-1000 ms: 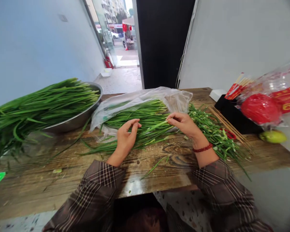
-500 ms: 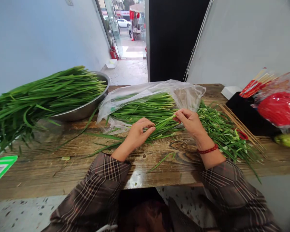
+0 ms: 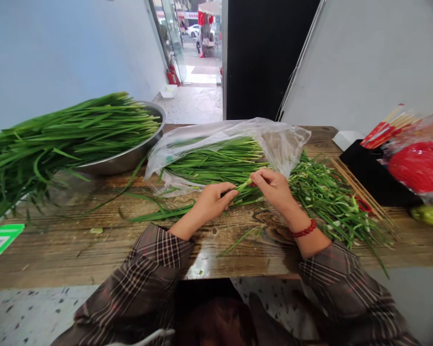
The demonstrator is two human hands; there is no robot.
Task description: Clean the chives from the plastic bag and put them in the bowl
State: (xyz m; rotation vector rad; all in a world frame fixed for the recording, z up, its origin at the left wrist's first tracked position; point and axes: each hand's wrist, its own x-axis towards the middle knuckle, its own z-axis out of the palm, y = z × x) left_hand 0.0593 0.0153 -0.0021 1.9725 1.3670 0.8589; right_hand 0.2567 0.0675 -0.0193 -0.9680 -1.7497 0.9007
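Both hands meet over the wooden table: the left hand has thumb and fingers closed on a thin garlic chive bunch, and the right hand pinches its pale end; from here I can't quite count the stalks. Beyond the left hand, off to its left, a thick chive pile overhangs a steel basin. Just past both hands, a clear plastic bag partly covers more chives. Right of the right hand spreads a tangled heap of trimmings, and farther right sits a black box with red-wrapped chopsticks. Beads circle the right wrist; nearer the person than the hands lies a stray leaf.
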